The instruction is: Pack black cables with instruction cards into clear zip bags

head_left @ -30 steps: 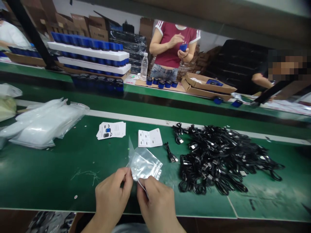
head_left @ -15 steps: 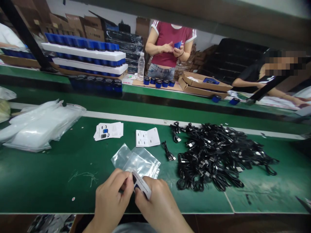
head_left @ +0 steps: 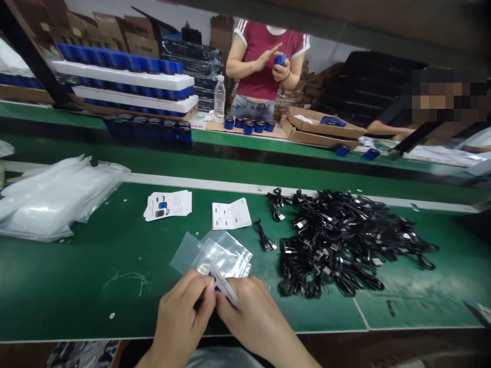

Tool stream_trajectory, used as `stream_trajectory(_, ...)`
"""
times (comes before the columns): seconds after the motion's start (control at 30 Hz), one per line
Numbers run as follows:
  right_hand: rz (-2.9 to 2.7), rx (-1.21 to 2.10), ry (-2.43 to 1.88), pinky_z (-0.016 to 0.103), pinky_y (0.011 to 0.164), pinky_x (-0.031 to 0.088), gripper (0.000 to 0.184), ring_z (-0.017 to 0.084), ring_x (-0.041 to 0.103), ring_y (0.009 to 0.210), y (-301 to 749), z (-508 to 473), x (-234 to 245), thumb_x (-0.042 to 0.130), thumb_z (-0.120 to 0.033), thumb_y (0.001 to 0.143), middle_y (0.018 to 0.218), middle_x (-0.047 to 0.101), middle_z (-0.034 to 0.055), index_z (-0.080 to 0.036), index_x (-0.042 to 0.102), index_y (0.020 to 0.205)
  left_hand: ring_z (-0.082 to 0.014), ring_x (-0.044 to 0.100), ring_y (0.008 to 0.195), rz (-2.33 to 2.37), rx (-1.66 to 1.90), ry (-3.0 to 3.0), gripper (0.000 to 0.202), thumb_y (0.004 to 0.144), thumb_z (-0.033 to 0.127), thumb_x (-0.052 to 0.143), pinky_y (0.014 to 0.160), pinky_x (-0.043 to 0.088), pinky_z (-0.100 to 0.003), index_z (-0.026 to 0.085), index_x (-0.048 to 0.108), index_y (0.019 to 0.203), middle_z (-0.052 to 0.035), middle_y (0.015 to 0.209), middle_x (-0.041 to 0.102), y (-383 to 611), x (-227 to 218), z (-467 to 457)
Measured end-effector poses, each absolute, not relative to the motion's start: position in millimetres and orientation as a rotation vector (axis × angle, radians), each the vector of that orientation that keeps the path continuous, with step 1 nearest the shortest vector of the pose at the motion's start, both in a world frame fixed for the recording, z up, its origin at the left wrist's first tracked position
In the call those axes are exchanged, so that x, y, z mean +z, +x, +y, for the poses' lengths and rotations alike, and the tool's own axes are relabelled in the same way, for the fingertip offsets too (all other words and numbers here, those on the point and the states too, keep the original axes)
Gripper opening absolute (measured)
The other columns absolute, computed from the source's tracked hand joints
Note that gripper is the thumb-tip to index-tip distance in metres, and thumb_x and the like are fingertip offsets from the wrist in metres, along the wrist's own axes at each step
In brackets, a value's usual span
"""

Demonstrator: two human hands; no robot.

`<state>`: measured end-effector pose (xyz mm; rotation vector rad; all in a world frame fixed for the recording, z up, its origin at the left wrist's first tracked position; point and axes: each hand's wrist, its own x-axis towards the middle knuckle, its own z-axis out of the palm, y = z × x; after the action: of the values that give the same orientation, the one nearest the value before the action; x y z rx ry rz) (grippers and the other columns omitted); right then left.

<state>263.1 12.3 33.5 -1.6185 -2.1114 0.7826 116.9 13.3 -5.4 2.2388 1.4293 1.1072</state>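
Observation:
Close to the table's front edge, my left hand (head_left: 184, 309) pinches one end of a small printed leaflet (head_left: 225, 287). My right hand (head_left: 256, 313) grips the leaflet's other side, its thumb pressed against it. The leaflet is folded narrow and seen nearly edge-on, so most of its print is hidden. Just beyond my fingers lie clear plastic bags (head_left: 222, 254), overlapping one another. Past the bags rests an open white booklet (head_left: 231, 214), and to its left a fanned stack of printed leaflets (head_left: 169, 205).
A large heap of black USB cables (head_left: 337, 240) covers the right, with one bundled cable (head_left: 264, 238) apart from it. Bulky clear bags (head_left: 57, 199) lie left. Across the green table, a co-worker (head_left: 264, 61) holds a blue object behind a raised shelf carrying blue jars (head_left: 248, 127).
The leaflet in my hands has turned more edge-on, showing less of its printed face. The co-worker opposite has lifted one hand away from the blue object.

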Motion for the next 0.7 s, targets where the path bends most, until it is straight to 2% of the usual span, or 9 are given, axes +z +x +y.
stream_trajectory(0.1, -1.94, 0.954, -1.593, 0.02, 0.044, 0.027, 0.02, 0.011, 0.049, 0.047, 265.2, 11.1, 36.1, 0.048, -0.018, 0.08, 0.052, 0.055, -0.0025, -0.019, 0.054, 0.062, -0.0115, 0.057, 0.062, 1.4, 1.07, 2.284, 0.013, 0.087, 0.018, 0.045, 0.059, 0.044, -0.02, 0.021, 0.055, 0.078, 0.0022, 0.069, 0.057, 115.0, -4.0, 15.3)
stream_trajectory(0.2, -1.763, 1.298, -1.433, 0.019, 0.05, 0.039, 0.017, 0.013, 0.059, 0.055, 271.6, 8.0, 38.9, 0.046, -0.016, 0.083, 0.061, 0.062, -0.0017, -0.019, 0.06, 0.074, -0.0113, 0.057, 0.062, 1.403, 1.069, 2.27, 0.013, 0.087, 0.018, 0.045, 0.059, 0.044, -0.02, 0.021, 0.053, 0.078, 0.0019, 0.07, 0.055, 113.0, -0.8, 18.9)
stream_trajectory(0.3, -1.553, 1.47, -1.363, 0.022, 0.057, 0.046, 0.02, 0.014, 0.063, 0.059, 275.6, 10.5, 35.5, 0.048, -0.02, 0.084, 0.064, 0.064, -0.0002, -0.017, 0.061, 0.07, -0.0101, 0.056, 0.061, 1.379, 1.075, 2.258, 0.012, 0.086, 0.016, 0.045, 0.057, 0.045, -0.019, 0.021, 0.053, 0.08, 0.0011, 0.076, 0.052, 111.9, 2.6, 19.4)
stream_trajectory(0.37, -1.43, 1.364, -1.396, 0.022, 0.058, 0.046, 0.007, 0.014, 0.062, 0.064, 273.4, 16.2, 28.1, 0.059, -0.022, 0.078, 0.07, 0.065, 0.0008, -0.017, 0.062, 0.075, -0.0099, 0.055, 0.061, 1.348, 1.061, 2.238, 0.012, 0.086, 0.016, 0.045, 0.056, 0.045, -0.019, 0.022, 0.053, 0.08, 0.0005, 0.079, 0.049, 112.1, 5.3, 17.0)
stream_trajectory(0.43, -1.365, 1.25, -1.392, 0.022, 0.06, 0.046, 0.017, 0.014, 0.061, 0.072, 267.4, 22.2, 18.9, 0.066, -0.019, 0.071, 0.081, 0.065, 0.0021, -0.017, 0.062, 0.088, -0.0107, 0.055, 0.064, 1.309, 1.017, 2.201, 0.014, 0.086, 0.017, 0.044, 0.058, 0.045, -0.02, 0.022, 0.052, 0.076, 0.0, 0.079, 0.047, 112.8, 8.1, 13.5)
stream_trajectory(0.47, -1.362, 1.226, -1.385, 0.021, 0.058, 0.044, 0.018, 0.014, 0.06, 0.071, 263.7, 24.5, 14.9, 0.066, -0.018, 0.071, 0.081, 0.065, 0.0017, -0.017, 0.062, 0.088, -0.0112, 0.055, 0.066, 1.29, 0.983, 2.178, 0.015, 0.087, 0.018, 0.044, 0.059, 0.046, -0.02, 0.022, 0.051, 0.075, -0.0001, 0.079, 0.047, 113.3, 9.5, 11.8)
stream_trajectory(0.53, -1.423, 1.23, -1.389, 0.018, 0.051, 0.04, 0.004, 0.011, 0.056, 0.06, 257.9, 27.0, 10.9, 0.061, -0.015, 0.075, 0.068, 0.062, -0.0015, -0.016, 0.063, 0.078, -0.012, 0.056, 0.069, 1.252, 0.915, 2.144, 0.017, 0.088, 0.019, 0.042, 0.062, 0.047, -0.021, 0.022, 0.05, 0.073, -0.0003, 0.079, 0.048, 114.3, 11.4, 9.9)
stream_trajectory(0.6, -1.556, 1.192, -1.438, 0.018, 0.047, 0.035, 0.012, 0.009, 0.051, 0.05, 257.9, 27.6, 14.1, 0.057, -0.012, 0.077, 0.055, 0.056, -0.0043, -0.015, 0.062, 0.067, -0.012, 0.057, 0.069, 1.249, 0.864, 2.115, 0.018, 0.089, 0.022, 0.041, 0.062, 0.047, -0.02, 0.022, 0.051, 0.074, -0.0002, 0.08, 0.05, 114.6, 12.1, 11.1)
stream_trajectory(0.7, -1.787, 1.03, -1.463, 0.022, 0.059, 0.043, 0.009, 0.013, 0.058, 0.063, 273.2, 30.9, 26.8, 0.058, -0.019, 0.082, 0.069, 0.064, -0.0012, -0.018, 0.066, 0.084, -0.0116, 0.057, 0.064, 1.332, 0.821, 2.053, 0.02, 0.09, 0.027, 0.04, 0.058, 0.046, -0.02, 0.023, 0.051, 0.073, 0.0011, 0.079, 0.054, 113.8, 11.4, 18.7)
